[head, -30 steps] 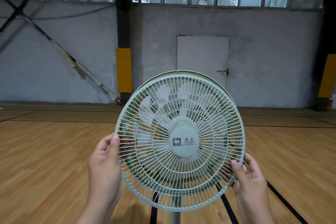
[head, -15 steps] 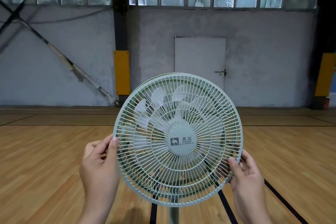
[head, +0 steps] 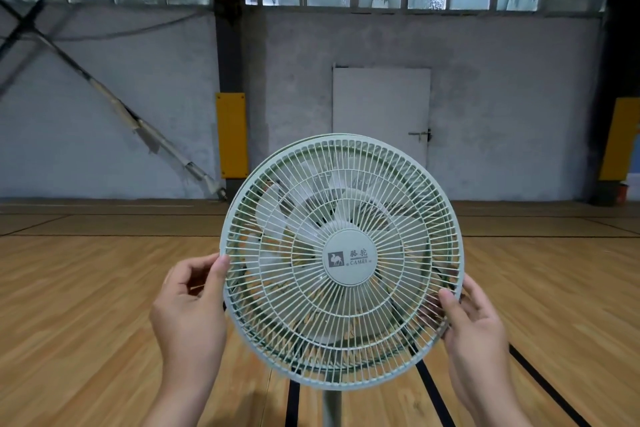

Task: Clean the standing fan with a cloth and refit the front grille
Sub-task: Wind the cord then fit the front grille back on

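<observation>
1. The person holds the front grille [head: 343, 260] up before the standing fan [head: 330, 406], face-on to the blades [head: 277, 218], with its round rim covering the rear guard almost all the way round.
2. The left hand [head: 188, 315] pinches the rim at its left edge, thumb on the front and fingers curled behind.
3. The right hand [head: 476, 333] pinches the rim lower on the right side, thumb laid over the wires, fingers behind.
4. The grille lies between the two hands, and neither hand looks nearer the fan head than the other.
5. A sliver of the rear guard's rim peeks out at the top and lower left, so I judge the grille not yet seated; it likely needs to go straight back, square to the pole.
</observation>
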The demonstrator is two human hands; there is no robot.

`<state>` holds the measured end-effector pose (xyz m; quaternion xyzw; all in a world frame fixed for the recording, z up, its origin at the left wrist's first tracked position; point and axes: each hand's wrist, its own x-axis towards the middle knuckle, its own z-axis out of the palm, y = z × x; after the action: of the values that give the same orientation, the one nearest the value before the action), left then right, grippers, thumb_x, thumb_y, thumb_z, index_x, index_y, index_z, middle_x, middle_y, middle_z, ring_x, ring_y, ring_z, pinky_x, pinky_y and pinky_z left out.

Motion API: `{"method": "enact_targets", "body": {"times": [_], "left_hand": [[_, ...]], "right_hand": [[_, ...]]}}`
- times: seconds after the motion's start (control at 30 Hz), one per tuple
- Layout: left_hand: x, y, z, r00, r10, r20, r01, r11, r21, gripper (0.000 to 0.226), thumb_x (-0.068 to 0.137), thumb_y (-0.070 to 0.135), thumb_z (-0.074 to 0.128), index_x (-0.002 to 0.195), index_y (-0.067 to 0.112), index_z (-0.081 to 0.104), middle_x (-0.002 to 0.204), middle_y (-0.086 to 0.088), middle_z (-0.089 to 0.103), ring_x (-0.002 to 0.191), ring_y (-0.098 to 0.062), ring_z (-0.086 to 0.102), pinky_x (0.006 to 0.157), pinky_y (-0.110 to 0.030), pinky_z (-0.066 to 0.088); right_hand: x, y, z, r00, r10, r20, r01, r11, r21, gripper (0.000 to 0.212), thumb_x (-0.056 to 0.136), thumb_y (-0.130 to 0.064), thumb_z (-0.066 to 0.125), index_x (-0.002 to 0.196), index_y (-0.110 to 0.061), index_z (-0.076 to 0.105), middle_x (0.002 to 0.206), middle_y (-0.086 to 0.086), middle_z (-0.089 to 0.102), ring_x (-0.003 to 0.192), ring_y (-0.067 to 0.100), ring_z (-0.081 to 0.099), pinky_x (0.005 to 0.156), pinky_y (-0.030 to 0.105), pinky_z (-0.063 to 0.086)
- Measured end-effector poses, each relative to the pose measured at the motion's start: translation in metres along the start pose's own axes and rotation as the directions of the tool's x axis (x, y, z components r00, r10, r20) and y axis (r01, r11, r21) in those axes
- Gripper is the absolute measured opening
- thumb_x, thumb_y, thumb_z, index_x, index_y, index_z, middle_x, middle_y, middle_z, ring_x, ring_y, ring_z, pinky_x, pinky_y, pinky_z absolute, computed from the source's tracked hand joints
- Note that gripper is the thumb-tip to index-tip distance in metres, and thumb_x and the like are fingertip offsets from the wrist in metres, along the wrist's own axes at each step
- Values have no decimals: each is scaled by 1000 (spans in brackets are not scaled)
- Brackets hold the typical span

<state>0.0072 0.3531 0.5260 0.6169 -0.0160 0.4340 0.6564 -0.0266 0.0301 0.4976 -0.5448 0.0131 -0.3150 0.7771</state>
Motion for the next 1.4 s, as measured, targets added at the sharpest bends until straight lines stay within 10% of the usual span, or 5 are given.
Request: {"method": "enact_targets", "body": {"times": [0.4, 0.67, 0.93, 1.07, 1.4], "left_hand": [[2, -2, 3, 998, 58, 1, -58, 997, -43, 13, 99, 32, 75, 96, 45, 77, 104, 11, 75, 93, -4, 71, 77, -27, 56], [5, -4, 6, 998, 57, 25, -57, 998, -6, 6, 96, 34, 76, 101, 38, 75, 113, 13, 69, 99, 6, 67, 67, -2, 51], [10, -18, 17, 904, -310, 294, 361, 922, -139, 76, 82, 78, 62, 143, 32, 54, 132, 3, 73, 124, -21, 69, 111, -55, 52], [11, -22, 20, 810, -396, 433, 491, 861, -130, 115, 65, 101, 59, 160, 39, 43, 153, 5, 60, 142, -25, 57, 120, -60, 40], [8, -19, 29, 829, -373, 417, 457, 882, -119, 138, 51, 109, 54, 167, 39, 28, 167, 7, 43, 151, -23, 45, 125, -57, 35]], "right_hand": [[-1, -4, 6, 999, 33, -28, -33, 999, -3, 33, 105, -7, 56, 129, -27, 68, 107, 5, 81, 94, 20, 79, 66, 25, 63], [2, -6, 7, 992, 76, -99, -74, 997, 26, 16, 104, -9, 59, 118, -12, 65, 98, 9, 81, 87, 21, 79, 77, 36, 57], [3, -10, 11, 991, 82, -109, -84, 996, -14, 11, 104, -9, 61, 114, -9, 63, 95, 10, 80, 85, 25, 79, 76, 42, 59], [8, -11, 10, 987, 92, -133, -95, 995, -17, 10, 103, -9, 62, 112, -5, 64, 92, 12, 80, 88, 31, 77, 77, 45, 59], [19, -14, 4, 981, 110, -163, -116, 993, -32, 14, 101, -13, 67, 110, -2, 65, 107, 21, 72, 91, 31, 69, 84, 46, 57]]}}
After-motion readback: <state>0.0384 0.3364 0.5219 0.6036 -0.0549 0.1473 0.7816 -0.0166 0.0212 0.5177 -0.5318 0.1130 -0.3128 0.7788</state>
